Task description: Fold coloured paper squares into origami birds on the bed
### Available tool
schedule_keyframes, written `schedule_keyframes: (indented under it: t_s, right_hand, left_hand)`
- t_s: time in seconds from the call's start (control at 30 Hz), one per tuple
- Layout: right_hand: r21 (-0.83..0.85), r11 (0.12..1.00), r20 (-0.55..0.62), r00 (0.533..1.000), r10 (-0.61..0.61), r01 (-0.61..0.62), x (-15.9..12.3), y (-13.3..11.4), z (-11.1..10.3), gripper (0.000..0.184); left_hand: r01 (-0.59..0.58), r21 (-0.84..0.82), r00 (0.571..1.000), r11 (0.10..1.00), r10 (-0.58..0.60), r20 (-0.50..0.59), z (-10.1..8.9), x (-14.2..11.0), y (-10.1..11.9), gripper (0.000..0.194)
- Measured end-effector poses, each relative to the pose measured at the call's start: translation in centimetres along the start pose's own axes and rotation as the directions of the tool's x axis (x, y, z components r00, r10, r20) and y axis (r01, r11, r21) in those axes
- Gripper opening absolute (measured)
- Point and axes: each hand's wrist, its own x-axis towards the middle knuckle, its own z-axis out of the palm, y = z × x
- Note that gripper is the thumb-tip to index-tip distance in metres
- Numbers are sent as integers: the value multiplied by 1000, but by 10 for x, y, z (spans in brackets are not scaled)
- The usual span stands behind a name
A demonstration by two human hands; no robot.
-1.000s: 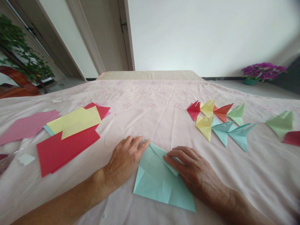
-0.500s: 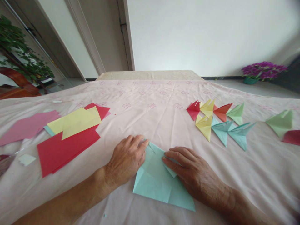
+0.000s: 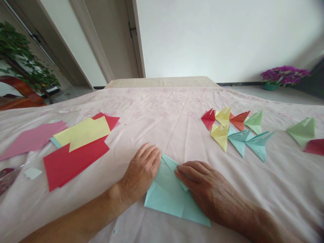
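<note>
A light blue sheet of paper (image 3: 174, 199) lies on the cloth in front of me, with crease lines and a narrow flap folded over along its upper right edge. My left hand (image 3: 143, 165) is at its upper left edge, fingers close together and bent over the paper's margin; the thumb is hidden. On the right, my right hand (image 3: 205, 182) grips the folded flap, its fingertips pressed on the paper and its palm covering the lower right edge.
Red sheets (image 3: 76, 165), a yellow sheet (image 3: 83, 133) and pink paper (image 3: 35, 138) lie at the left, near a white scrap (image 3: 32, 173). Several folded paper pieces stand at the right, including a light blue one (image 3: 260, 143) and a green one (image 3: 302, 131). A pink flowered tablecloth (image 3: 162, 128) lies beneath.
My left hand has shifted slightly, and its fingers have straightened and drawn together at the paper's upper left edge. My right hand stays nearly in place on the flap.
</note>
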Motion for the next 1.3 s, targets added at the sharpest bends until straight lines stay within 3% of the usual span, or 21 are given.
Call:
schedule_keyframes:
  t_s: [0.3, 0.57, 0.73, 0.87, 0.97, 1.1, 1.2, 1.3]
  right_hand:
    - [-86, 996, -41, 999, 13, -16, -3, -7, 4, 26]
    - [-273, 962, -162, 987, -20, -25, -13, -16, 19, 46]
    - [-263, 963, -304, 952, -19, -65, -21, -26, 29, 46]
    - [-242, 965, -353, 936, 5, -96, -33, -29, 33, 46]
    - [-266, 962, -341, 940, -28, -68, -43, -27, 27, 44]
    - [-285, 958, -284, 955, -85, 1, -39, -26, 0, 34]
    - [-227, 969, -291, 957, 23, -92, -18, -29, -15, 35]
    - [-119, 985, -281, 956, 87, -124, 3, -31, -8, 44]
  left_hand:
    - [-164, -144, 985, 976, 169, 24, -2, 2, -1, 37]
    - [-34, -241, 984, 970, 75, 163, -18, 6, 7, 35]
    - [45, -194, 982, 980, -8, 188, -18, -3, 25, 67]
    - [45, -150, 977, 988, -13, 211, -15, -7, 33, 73]
    - [46, -126, 978, 991, -19, 209, -12, -8, 33, 73]
    - [60, -140, 978, 988, -30, 208, -11, -8, 33, 73]
    - [65, -153, 977, 986, -32, 209, -11, -7, 34, 71]
    - [84, -160, 976, 984, -48, 213, -11, -7, 34, 72]
